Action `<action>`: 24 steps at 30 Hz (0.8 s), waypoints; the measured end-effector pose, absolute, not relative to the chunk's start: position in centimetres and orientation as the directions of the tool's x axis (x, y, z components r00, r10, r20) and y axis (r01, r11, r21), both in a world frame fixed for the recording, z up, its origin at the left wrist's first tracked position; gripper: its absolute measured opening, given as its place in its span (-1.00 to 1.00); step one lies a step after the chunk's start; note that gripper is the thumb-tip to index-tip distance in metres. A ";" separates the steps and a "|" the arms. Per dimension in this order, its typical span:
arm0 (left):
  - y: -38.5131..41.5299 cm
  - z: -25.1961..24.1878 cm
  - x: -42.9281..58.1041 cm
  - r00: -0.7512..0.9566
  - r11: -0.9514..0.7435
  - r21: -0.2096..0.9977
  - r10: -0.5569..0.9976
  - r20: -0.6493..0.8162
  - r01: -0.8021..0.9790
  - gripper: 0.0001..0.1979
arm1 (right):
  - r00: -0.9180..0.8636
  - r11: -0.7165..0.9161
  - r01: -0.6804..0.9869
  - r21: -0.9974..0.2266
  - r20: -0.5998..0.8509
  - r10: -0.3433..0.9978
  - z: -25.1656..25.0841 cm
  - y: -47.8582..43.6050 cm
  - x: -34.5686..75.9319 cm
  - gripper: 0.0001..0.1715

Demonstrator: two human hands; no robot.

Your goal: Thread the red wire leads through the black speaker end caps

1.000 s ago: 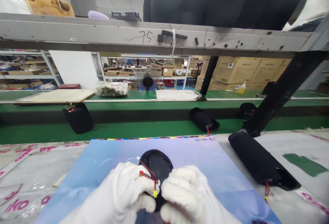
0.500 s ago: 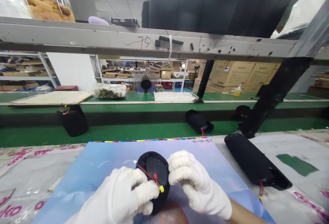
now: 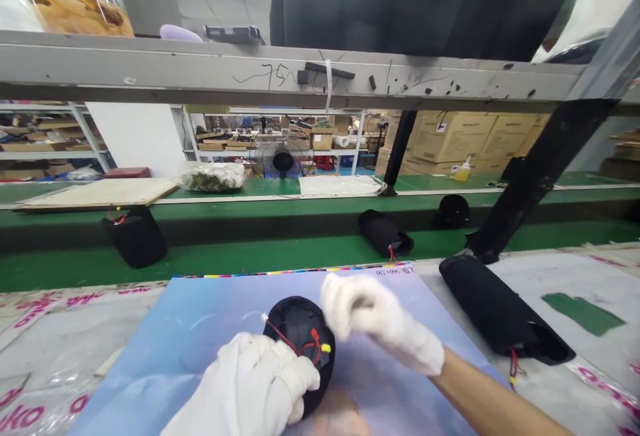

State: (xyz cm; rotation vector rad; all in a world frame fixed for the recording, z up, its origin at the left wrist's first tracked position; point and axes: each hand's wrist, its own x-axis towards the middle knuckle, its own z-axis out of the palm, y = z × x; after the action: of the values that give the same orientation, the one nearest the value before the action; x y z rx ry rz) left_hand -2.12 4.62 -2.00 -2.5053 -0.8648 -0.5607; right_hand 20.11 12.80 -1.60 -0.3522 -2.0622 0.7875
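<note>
L hand (image 3: pixel 263 383): gripping blk oval housing (image 3: pixel 290 313), prob. to steady it, short of bench's (image 3: pixel 550 273) far edge
R hand (image 3: pixel 373 319): curled by rim, blurred; grip can't tell

Ceiling (image 3: pixel 210 6): pale, with thin seams; bright light below it
Overhead shelf (image 3: pixel 190 66): whitish front edge, scuffed, marked "75"; spans the view
Post (image 3: pixel 545 176): black, slanting at right
Green ledge (image 3: pixel 277 188): long, pale-edged; runs crosswise beyond the surface (image 3: pixel 45 349)
Back: white panel (image 3: pixel 137 136); loaded racks (image 3: pixel 50 155); fan (image 3: pixel 283 161); stacked cartons (image 3: pixel 445 139) at right
</note>
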 end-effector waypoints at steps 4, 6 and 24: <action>4.8 -1.5 -1.9 0.695 -0.717 -0.214 0.486 0.530 0.664 -0.68 | -0.517 0.662 0.059 -0.747 0.545 0.660 -0.5 13.4 20.9 -0.75; 4.9 -1.3 -1.7 0.665 -0.759 -0.127 0.461 0.587 0.638 -0.71 | -0.555 0.646 0.131 -0.752 0.484 0.676 -0.2 13.4 20.0 -0.72; 7.4 -1.0 -4.3 0.344 -0.399 0.689 0.911 0.226 0.605 -0.68 | -0.655 0.801 0.415 -0.432 0.469 0.593 0.1 13.4 16.0 -0.83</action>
State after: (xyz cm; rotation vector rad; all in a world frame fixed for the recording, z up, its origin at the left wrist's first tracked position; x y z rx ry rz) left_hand -4.29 7.42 -0.99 -2.9434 -1.8358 -1.1432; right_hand 15.96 13.40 0.09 -0.7425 -2.3763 0.3831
